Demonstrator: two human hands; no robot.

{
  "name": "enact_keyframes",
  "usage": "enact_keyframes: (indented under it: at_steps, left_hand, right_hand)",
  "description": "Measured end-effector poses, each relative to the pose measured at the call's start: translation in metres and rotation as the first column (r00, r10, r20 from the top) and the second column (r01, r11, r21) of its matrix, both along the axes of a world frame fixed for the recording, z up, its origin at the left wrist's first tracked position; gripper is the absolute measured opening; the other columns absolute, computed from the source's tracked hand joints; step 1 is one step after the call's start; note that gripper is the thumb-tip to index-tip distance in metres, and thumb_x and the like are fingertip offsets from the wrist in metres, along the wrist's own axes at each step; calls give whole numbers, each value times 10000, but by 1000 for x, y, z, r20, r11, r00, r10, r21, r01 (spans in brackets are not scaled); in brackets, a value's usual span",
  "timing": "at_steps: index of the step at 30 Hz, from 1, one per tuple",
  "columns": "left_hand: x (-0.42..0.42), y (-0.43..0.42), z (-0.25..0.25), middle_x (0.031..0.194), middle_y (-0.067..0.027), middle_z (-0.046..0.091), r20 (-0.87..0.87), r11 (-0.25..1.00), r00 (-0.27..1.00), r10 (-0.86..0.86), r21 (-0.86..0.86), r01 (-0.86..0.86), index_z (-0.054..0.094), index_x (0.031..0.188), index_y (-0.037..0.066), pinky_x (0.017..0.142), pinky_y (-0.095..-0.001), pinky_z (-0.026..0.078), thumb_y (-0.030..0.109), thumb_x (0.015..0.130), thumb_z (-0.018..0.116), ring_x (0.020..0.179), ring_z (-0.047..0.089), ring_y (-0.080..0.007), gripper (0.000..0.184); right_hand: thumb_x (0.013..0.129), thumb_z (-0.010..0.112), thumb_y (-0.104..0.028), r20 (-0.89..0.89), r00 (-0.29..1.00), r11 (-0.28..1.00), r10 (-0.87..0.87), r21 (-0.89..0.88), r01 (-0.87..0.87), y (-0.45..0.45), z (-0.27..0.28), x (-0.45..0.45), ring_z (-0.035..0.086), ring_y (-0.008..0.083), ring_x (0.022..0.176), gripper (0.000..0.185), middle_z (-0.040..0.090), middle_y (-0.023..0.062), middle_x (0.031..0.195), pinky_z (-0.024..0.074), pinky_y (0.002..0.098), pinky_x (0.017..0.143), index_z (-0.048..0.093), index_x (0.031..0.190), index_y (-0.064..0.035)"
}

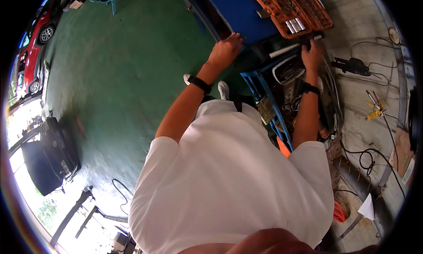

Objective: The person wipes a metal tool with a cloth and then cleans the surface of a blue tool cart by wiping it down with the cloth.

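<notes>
A pale bar (284,50) lies just on the person's side of the orange socket case (274,15). The right hand (312,56) is at its darker end; whether it grips cannot be told. Left of the case, the left hand (226,50) bends at the blue cabinet (242,12), its grip likewise unclear.
</notes>
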State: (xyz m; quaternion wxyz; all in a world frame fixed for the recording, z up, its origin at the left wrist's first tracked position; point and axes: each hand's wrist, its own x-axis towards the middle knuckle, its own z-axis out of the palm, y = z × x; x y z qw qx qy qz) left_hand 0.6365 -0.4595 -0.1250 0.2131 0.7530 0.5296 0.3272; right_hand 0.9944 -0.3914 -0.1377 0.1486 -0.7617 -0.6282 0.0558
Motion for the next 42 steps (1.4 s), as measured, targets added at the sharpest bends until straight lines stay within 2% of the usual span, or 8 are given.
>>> enact_keyframes:
  at_steps: [11, 20, 26, 31, 33, 35, 37, 42]
  left_hand:
    - [-2, -9, 2, 1366, -237, 493, 129, 1000, 992, -4, -28, 8, 602, 1120, -1, 967, -416, 502, 76, 858, 642, 1213, 531, -385, 276]
    - [-11, -33, 5, 1287, -225, 467, 241, 997, 969, 61, 37, -72, 425, 1244, 11, 955, -425, 481, 30, 787, 684, 1166, 524, -395, 525]
    - [-30, -36, 19, 1299, -212, 464, 280, 993, 955, 98, -94, -75, 394, 1308, 19, 975, -429, 478, 77, 765, 750, 1194, 510, -356, 653]
    - [-26, -50, 55, 1361, -171, 440, 508, 976, 860, 37, -204, 79, 293, 1402, 48, 1005, -421, 474, 117, 678, 861, 1252, 484, -299, 923]
    - [-35, -57, 46, 1430, -177, 365, 782, 987, 622, -46, -62, 150, 223, 1425, 39, 1004, -408, 461, 97, 672, 868, 1315, 414, -281, 993]
    - [-61, -62, 33, 1253, -147, 552, 706, 993, 701, 103, -117, -27, 377, 1338, 19, 928, -350, 507, 57, 679, 848, 1144, 562, -224, 812]
    - [-86, -75, 53, 1161, -130, 625, 600, 976, 776, 197, -192, -99, 438, 1294, 11, 908, -333, 517, 41, 691, 829, 1062, 617, -205, 718]
    - [-152, -94, 99, 1076, -121, 662, 393, 954, 871, 294, -168, -247, 502, 1214, -9, 878, -321, 527, 45, 773, 750, 1005, 643, -172, 509]
  right_hand:
    - [842, 617, -160, -361, 881, 947, 305, 209, -242, -105, 42, -119, 614, 349, 1027, 333, 635, 157, 1072, 518, 423, 841, 664, 1167, -107]
    - [864, 615, -97, -15, 810, 656, 587, 594, -465, -32, 73, -172, 640, 319, 883, 198, 660, 112, 1031, 531, 401, 781, 687, 1048, -92]
    - [894, 588, -113, -267, 872, 887, 410, 341, -313, -30, 87, -168, 630, 255, 694, 152, 666, 105, 933, 490, 349, 597, 678, 1014, -84]
    - [872, 581, -50, -838, 290, 841, 461, 310, -443, -77, 112, -226, 585, 107, 737, 115, 631, 46, 816, 469, 258, 672, 643, 968, -34]
    - [888, 614, -92, -732, 158, 688, 663, 513, -513, -88, 118, -256, 609, 118, 855, 150, 644, 71, 942, 484, 257, 754, 623, 1026, -33]
    - [898, 629, -119, -681, 83, 614, 727, 592, -522, -90, 125, -268, 617, 127, 890, 175, 648, 78, 981, 489, 261, 780, 616, 1051, -35]
    - [912, 651, -174, -889, 15, 717, 457, 358, -598, -92, 134, -269, 637, 162, 893, 234, 656, 85, 1010, 500, 283, 776, 609, 1092, -31]
    - [879, 669, -167, -527, 590, 774, 611, 243, -585, -53, 83, -229, 657, 289, 882, 218, 661, 156, 987, 523, 358, 740, 631, 1029, -13]
